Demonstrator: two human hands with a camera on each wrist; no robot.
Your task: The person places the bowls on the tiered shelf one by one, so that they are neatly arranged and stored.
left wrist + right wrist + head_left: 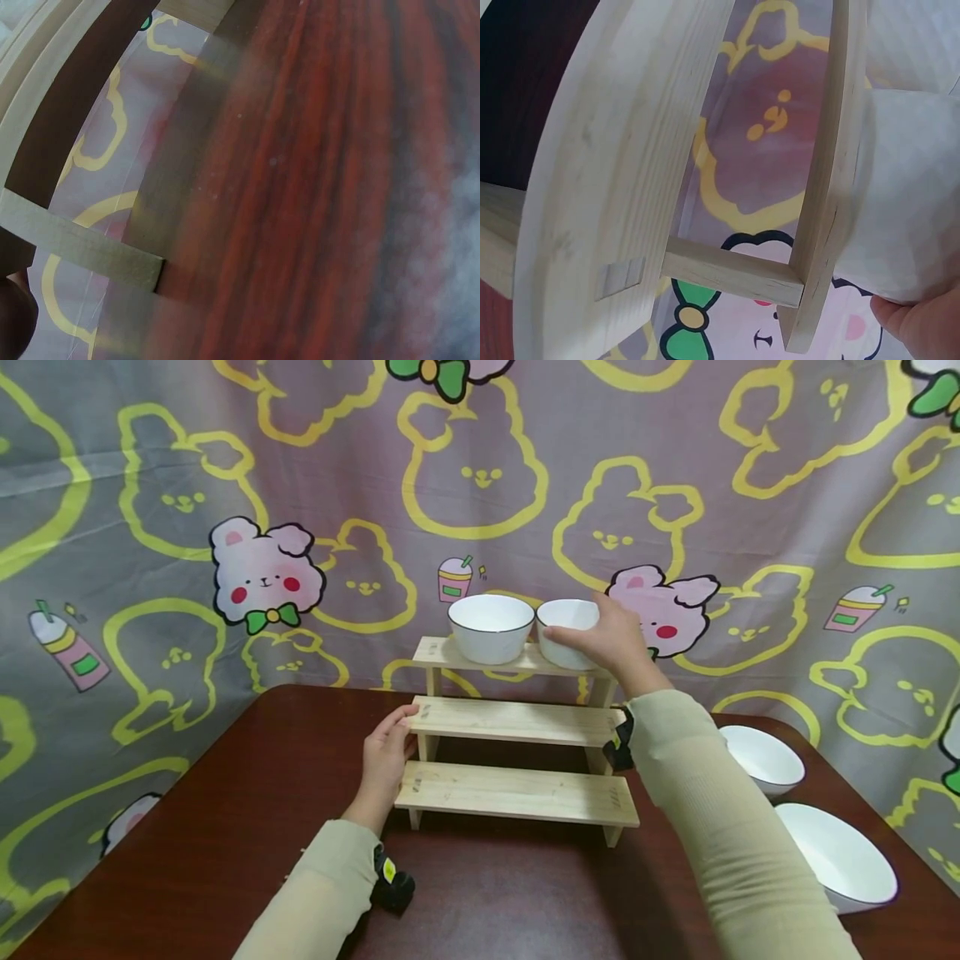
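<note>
A three-tier wooden shelf stand (517, 720) is on the dark table. On its top tier, toward the right end, a white bowl with a dark rim (558, 650) is gripped by my right hand (611, 639), thumb at the near side. The right wrist view shows the outside of this bowl (907, 202) at the top board, with part of the hand (930, 322) against it. Another white bowl (491, 631) sits just left of it on the same tier. My left hand (386, 760) holds the left end of the middle tier, its fingertips on the board.
Two more white bowls, one farther back (763, 756) and one nearer (836, 852), are on the table at the right, partly behind the right sleeve. A patterned curtain (480, 485) hangs behind the table (487, 893). Black wrist cameras are strapped to both wrists.
</note>
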